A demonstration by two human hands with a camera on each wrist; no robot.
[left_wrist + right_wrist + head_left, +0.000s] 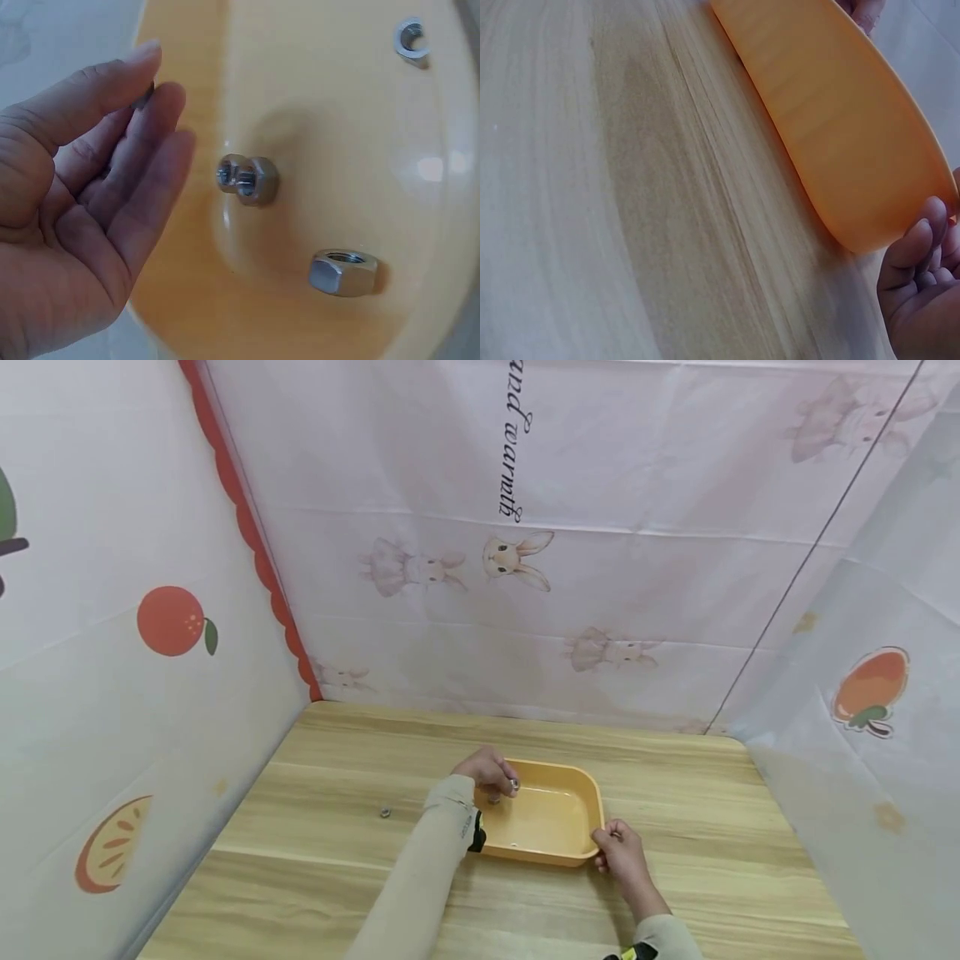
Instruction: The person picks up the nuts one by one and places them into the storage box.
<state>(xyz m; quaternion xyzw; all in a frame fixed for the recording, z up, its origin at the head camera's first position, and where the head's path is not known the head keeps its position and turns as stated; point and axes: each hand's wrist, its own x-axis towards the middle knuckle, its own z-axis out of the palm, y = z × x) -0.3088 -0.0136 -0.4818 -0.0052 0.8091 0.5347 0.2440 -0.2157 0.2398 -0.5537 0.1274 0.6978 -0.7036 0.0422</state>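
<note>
A yellow tray lies on the wooden table. My left hand reaches over its left side and pinches a small metal nut between thumb and fingertips, mostly covered by the fingers. Inside the tray, the left wrist view shows several hex nuts: one lies flat, two stand close together by the wall, the nearer nut overlapping the other, and another nut sits farther off. With thumb and fingers, my right hand grips the tray's rim at the near right corner.
A single nut lies on the table to the left of the tray. Printed cloth walls enclose the table at the back and on both sides.
</note>
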